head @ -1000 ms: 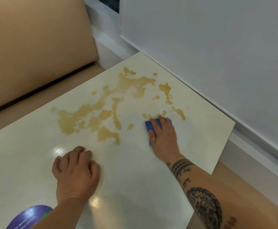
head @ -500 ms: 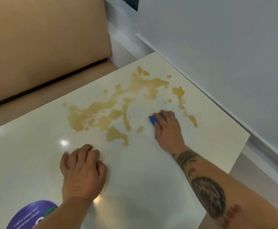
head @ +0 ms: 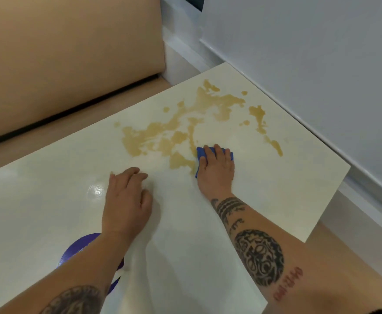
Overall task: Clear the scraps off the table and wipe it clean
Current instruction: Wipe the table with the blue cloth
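A brown spill (head: 181, 130) spreads in blotches across the far half of the cream table (head: 276, 200). My right hand (head: 217, 171) presses flat on a folded blue cloth (head: 201, 154), which lies at the near edge of the spill. Only the cloth's left and far edges show from under the hand. My left hand (head: 126, 200) rests on the bare table nearer to me, palm down, fingers slightly bent, holding nothing.
A purple round sticker (head: 81, 248) lies on the table under my left forearm. A tan padded bench (head: 60, 53) runs along the far left. A white wall panel (head: 321, 64) borders the table's right side, and the table's near right corner overhangs the floor.
My right hand has slid the blue cloth leftward over the table, from near the right-hand blotches to the edge of the central ones. My left hand stays in place.
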A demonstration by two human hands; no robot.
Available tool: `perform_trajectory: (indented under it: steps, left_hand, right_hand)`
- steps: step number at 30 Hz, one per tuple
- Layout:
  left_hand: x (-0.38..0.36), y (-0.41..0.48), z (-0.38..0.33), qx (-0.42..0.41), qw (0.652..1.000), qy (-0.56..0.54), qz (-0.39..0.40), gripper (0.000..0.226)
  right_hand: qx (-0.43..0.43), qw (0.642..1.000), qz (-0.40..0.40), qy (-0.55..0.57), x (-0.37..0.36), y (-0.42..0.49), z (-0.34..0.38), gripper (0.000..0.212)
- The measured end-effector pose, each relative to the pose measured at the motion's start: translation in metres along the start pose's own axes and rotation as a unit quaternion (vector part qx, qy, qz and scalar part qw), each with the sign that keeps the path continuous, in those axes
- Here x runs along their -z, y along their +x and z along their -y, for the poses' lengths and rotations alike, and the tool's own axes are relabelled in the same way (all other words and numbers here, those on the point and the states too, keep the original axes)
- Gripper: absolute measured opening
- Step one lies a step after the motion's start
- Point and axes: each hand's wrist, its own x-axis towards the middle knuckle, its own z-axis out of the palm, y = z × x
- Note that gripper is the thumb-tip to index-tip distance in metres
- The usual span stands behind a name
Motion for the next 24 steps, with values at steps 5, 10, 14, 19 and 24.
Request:
perform_trajectory:
  steps: [5,10,14,19,24]
  left_hand:
    - [0.026,-0.004,0.049,0.042,0.996,0.079,-0.019,0.047]
    - [0.024,-0.008,0.053,0.052,0.993,0.108,0.007,0.049]
    - [0.020,-0.008,0.054,0.057,0.991,0.116,0.020,0.049]
    - [0.021,-0.009,0.056,0.058,0.992,0.106,0.024,0.052]
    - [0.021,-0.008,0.058,0.057,0.994,0.093,0.015,0.049]
  right_hand:
    - [0.069,0.998,-0.008,-0.003,-0.021,-0.087,0.020,0.059]
    - [-0.015,1.000,-0.005,-0.016,-0.020,-0.040,0.040,0.052]
    - [0.022,0.999,0.023,-0.029,-0.026,-0.023,0.070,0.053]
    - [0.155,0.987,0.029,-0.044,-0.021,-0.060,0.036,0.063]
    - [0.003,0.998,-0.022,-0.056,-0.022,-0.017,0.038,0.053]
